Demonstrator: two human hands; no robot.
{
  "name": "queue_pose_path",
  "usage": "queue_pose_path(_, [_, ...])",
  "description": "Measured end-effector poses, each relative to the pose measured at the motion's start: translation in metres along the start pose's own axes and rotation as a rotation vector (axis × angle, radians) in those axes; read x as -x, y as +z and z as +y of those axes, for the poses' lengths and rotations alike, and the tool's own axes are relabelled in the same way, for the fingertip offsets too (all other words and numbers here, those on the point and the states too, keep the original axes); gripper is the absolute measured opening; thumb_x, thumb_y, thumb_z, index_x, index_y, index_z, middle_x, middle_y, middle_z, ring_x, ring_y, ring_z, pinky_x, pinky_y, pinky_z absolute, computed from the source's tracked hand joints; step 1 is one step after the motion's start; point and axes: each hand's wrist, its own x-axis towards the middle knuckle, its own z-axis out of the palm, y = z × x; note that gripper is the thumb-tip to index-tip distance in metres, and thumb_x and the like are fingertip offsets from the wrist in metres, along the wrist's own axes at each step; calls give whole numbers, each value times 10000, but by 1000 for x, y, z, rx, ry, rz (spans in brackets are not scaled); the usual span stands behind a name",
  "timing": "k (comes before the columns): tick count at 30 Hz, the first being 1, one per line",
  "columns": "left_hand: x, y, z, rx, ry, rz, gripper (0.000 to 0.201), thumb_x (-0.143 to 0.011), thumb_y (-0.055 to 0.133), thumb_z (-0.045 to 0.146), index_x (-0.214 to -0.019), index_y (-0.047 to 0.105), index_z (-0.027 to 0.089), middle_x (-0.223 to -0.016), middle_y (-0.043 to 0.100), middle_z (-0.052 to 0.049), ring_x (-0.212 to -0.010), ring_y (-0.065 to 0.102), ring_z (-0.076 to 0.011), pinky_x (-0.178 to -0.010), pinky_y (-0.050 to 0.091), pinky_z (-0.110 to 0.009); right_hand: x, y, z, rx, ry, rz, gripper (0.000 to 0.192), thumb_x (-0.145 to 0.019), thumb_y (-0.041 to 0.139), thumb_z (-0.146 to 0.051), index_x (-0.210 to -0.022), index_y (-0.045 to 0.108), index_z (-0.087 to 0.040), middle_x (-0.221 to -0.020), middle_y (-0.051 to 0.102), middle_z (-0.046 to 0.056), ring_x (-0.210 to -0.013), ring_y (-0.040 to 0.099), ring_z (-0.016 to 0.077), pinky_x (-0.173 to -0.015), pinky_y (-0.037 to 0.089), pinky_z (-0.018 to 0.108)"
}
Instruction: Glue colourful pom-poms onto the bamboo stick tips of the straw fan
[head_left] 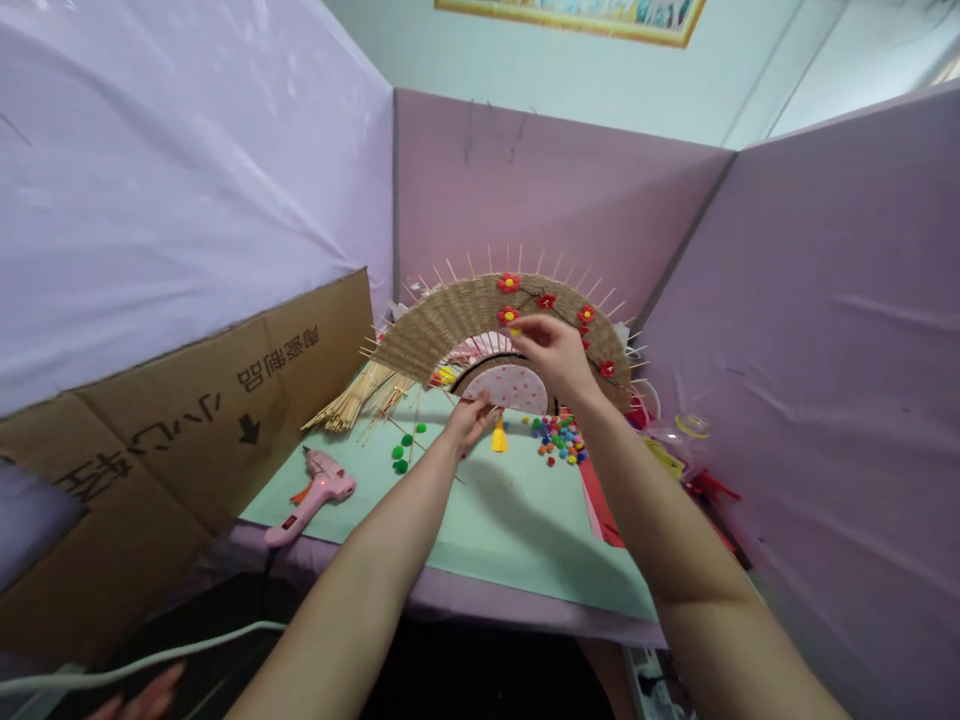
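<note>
Fan [442, 325] spreads above the table [495, 540], its base [510, 388] grasped by my left hand [471, 420]; my right hand [555, 350], fingers bent, is at a red flower [508, 314], whether pinching anything I cannot tell.

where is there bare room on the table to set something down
Widest: the front middle of the green table, between the left forearm and the red strips, in front of the colored balls. A smaller gap lies between the glue gun and the green balls. Crowded: back left, with sticks, and among the colored balls.
</note>
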Motion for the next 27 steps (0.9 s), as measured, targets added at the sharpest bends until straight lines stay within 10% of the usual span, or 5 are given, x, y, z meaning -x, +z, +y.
queue_pose_path(10, [-3,-3,2,-12,-13,-2,249,-828,677,69,-1058,653,161,-1009,743,-71,-920,714,-162,-995,533,-388,88,-8,65,-275,376,160,362,-659,744,-436,-938,655,-223,-943,733,53,-884,688,203,-811,569,353])
queue_pose_path(21, [-1,-3,6,-39,21,-13,145,-807,683,32,-892,634,139,-851,735,-55,-801,724,-169,-903,583,-403,-120,-80,4,208,-109,402,167,-822,631,-307,-892,700,-172,-970,746,84,-939,664,190,-932,482,361])
queue_pose_path(27, [0,-3,7,-25,27,-35,195,-797,686,23,-935,645,156,-879,744,-55,-807,729,-175,-857,596,-391,-143,-71,0,464,-20,263,93,-831,673,-257,-889,737,-224,-961,770,38,-953,675,190,-1069,335,464])
